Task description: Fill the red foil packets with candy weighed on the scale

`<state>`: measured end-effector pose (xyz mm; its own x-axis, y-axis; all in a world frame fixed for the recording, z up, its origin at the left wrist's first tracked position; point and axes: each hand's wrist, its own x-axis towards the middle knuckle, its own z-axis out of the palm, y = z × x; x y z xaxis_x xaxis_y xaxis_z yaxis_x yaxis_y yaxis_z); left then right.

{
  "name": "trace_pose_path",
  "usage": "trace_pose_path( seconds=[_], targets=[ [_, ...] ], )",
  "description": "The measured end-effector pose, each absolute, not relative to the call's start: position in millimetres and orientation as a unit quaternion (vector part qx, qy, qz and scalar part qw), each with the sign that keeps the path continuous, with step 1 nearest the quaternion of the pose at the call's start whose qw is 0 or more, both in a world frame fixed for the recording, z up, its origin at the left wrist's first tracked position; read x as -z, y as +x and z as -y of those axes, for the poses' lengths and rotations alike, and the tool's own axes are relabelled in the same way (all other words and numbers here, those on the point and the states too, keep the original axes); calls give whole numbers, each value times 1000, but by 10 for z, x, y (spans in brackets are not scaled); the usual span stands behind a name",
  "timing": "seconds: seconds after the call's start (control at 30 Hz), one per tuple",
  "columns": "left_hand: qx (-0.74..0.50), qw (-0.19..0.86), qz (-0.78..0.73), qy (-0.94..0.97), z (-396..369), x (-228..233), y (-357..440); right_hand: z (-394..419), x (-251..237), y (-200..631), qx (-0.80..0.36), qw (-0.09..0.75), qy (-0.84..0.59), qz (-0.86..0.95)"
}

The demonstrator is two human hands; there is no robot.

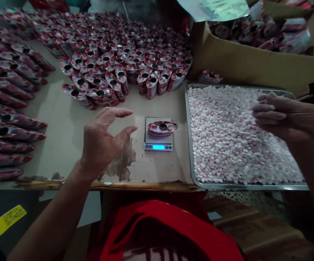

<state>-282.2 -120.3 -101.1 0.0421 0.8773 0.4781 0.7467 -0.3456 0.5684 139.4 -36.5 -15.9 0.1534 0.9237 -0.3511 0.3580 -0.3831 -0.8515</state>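
A small digital scale [158, 142] with a lit blue display sits on the table. On its plate stands one oval, red-and-pink printed container [154, 127] with a dark round hole in its top. Just left of the scale is my left hand [99, 137], empty, thumb and fingers spread toward the container without touching it. Over the right part of a metal tray [191, 152] hangs my right hand [284, 116], its fingers curled together. Whatever those fingers hold, if anything, is hidden. Small white and pale pink tablets [227, 145] fill the tray.
Many similar containers [102, 92] crowd the back of the table, some with tablets at their holes. More stand in a row [7, 130] along the left. A cardboard box [244, 59] of containers is behind the tray. The worn wooden edge [151, 186] runs in front.
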Motion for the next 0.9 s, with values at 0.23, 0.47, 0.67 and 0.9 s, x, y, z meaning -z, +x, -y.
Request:
trace_pose_path(
  seconds=[0.23, 0.47, 0.67, 0.9],
  targets=[
    [-415, 177, -570, 686, 1240, 1179, -2563, 443, 358, 723, -683, 396, -522, 321],
    [-407, 308, -582, 633, 1196, 1415, -2476, 394, 564, 203, -731, 254, -435, 460],
    [-393, 333, -584, 627, 1180, 1438, -2476, 389, 639, -119, -678, 172, -415, 582],
    [-368, 280, -563, 685, 1110, 1392, -2409, 365, 661, -183, -690, 168, -431, 557]
  ],
)
